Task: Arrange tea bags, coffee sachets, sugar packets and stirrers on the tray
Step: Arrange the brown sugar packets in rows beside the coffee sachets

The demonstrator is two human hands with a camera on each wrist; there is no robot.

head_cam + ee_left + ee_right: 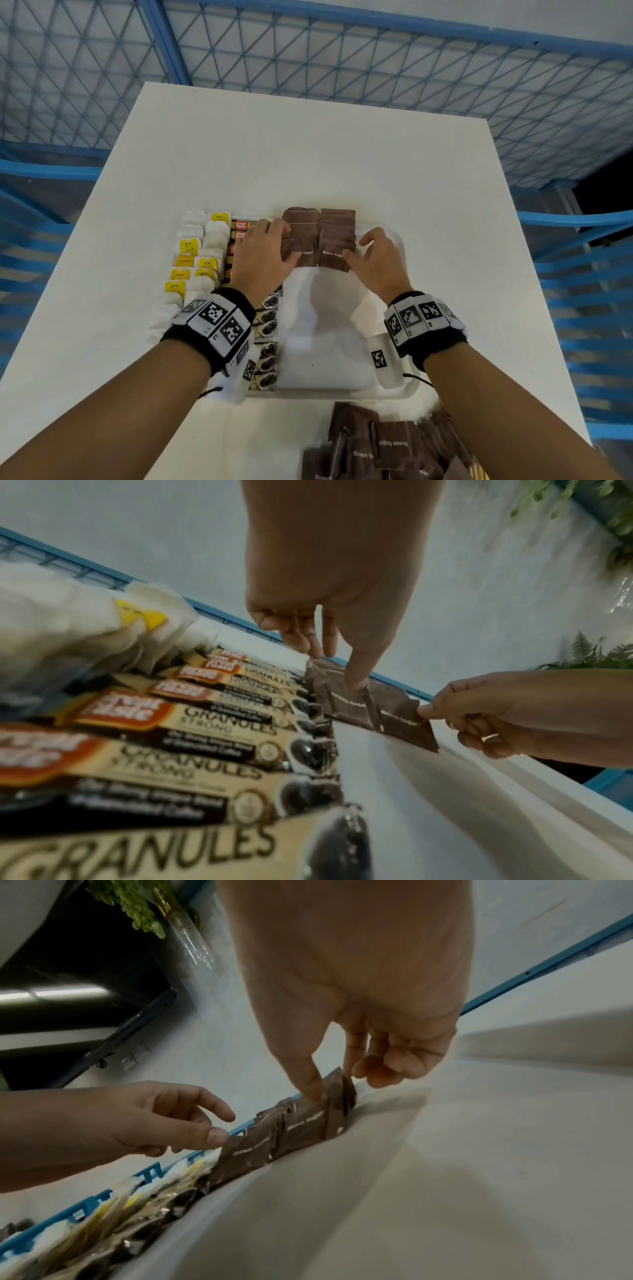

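While our left hand (262,251) and right hand (375,255) press spread fingertips on the brown sugar packets (318,240), these sit at the white tray's (387,392) far end, seemingly in two rows.

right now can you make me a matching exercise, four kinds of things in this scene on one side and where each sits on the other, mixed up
Things:
1. tea bags
2. coffee sachets
3. sugar packets on the tray
4. loose sugar packets

Places:
A. far end of the tray, under both hands
B. on the table, nearer than the tray
C. leftmost column
D. column just right of the tea bags

Pairs: 1-C, 2-D, 3-A, 4-B
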